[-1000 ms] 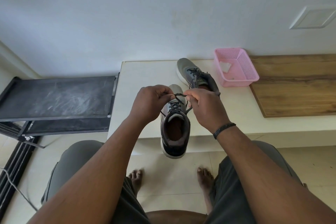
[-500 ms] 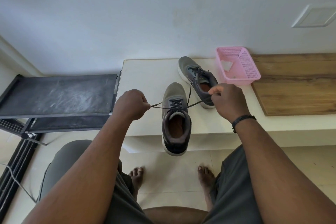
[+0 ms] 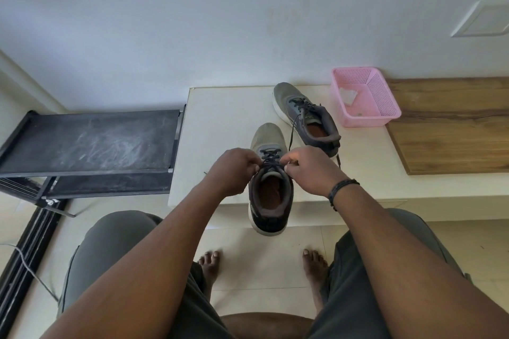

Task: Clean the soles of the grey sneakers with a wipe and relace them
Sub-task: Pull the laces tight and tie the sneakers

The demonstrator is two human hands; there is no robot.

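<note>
grey lace-up sneakers (image 3: 270, 181) (image 3: 305, 118): 2 | pink perforated plastic basket (image 3: 385, 102): 1 | dark metal shelf rack (image 3: 88, 143): 1 | bare hands (image 3: 234, 170) (image 3: 308, 170): 2

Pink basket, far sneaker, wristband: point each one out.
pink basket (image 3: 384, 96): head view, on its perforated right wall.
far sneaker (image 3: 286, 92): head view, on the grey toe.
wristband (image 3: 341, 187): head view, on the black band around the right wrist.
</note>
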